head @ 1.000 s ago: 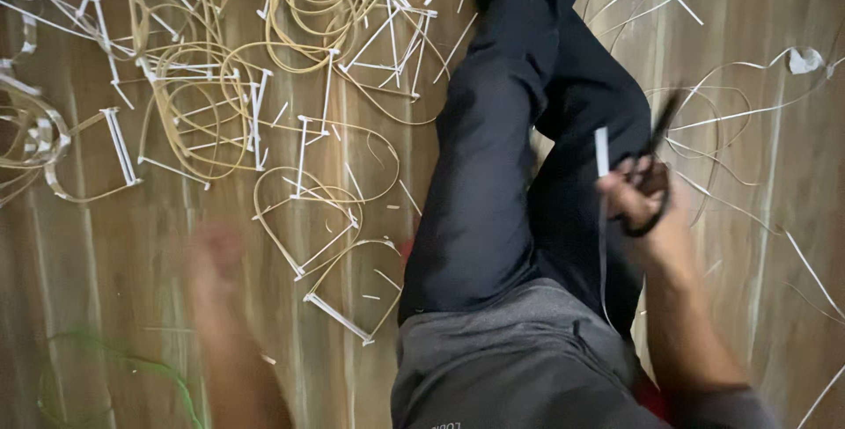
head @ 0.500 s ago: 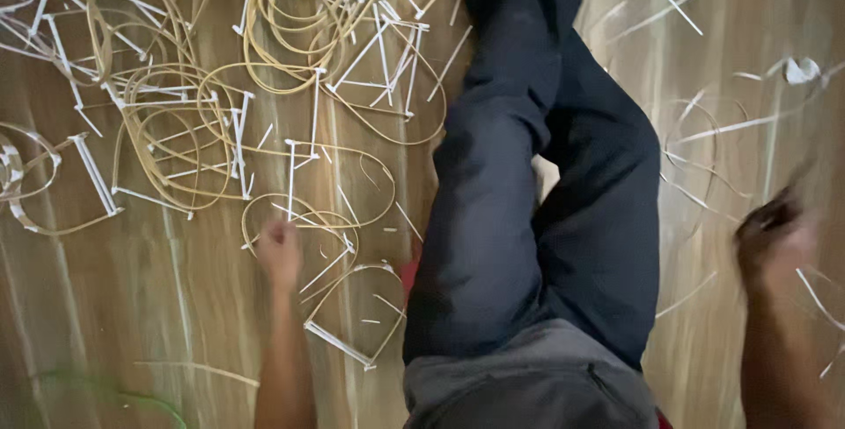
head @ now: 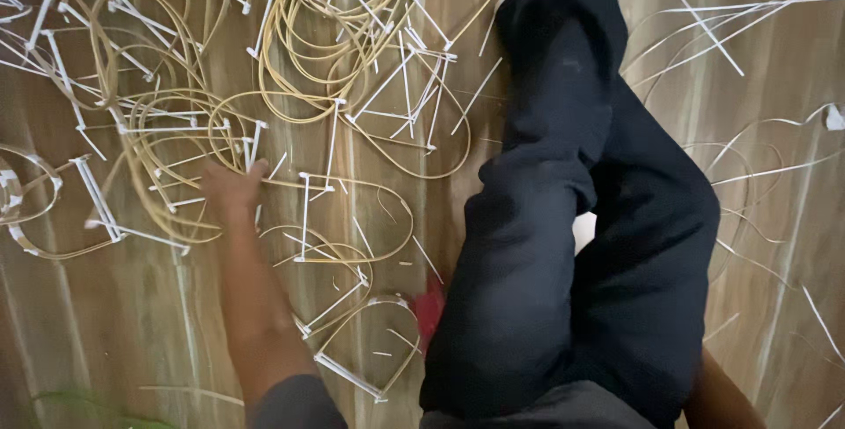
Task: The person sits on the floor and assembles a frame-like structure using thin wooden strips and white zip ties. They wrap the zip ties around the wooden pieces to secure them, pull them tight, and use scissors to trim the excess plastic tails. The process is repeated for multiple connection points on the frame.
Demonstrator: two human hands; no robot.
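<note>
wooden floor (head: 114,323) takes up the whole view, boards running top to bottom. person's legs in dark trousers (head: 572,244) are crossed and stretched over it on the right side. left of the legs there's a big tangle of bent cane loops with white sticks (head: 264,112) spread across the floor, and loose white strips (head: 731,37) lie right of the legs. left hand (head: 231,190) reaches into the tangle and rests on the loops at its lower edge, fingers curled, can't tell if it's really gripping one. right hand is out of view, only a bit of forearm (head: 722,394) shows behind the legs.
</note>
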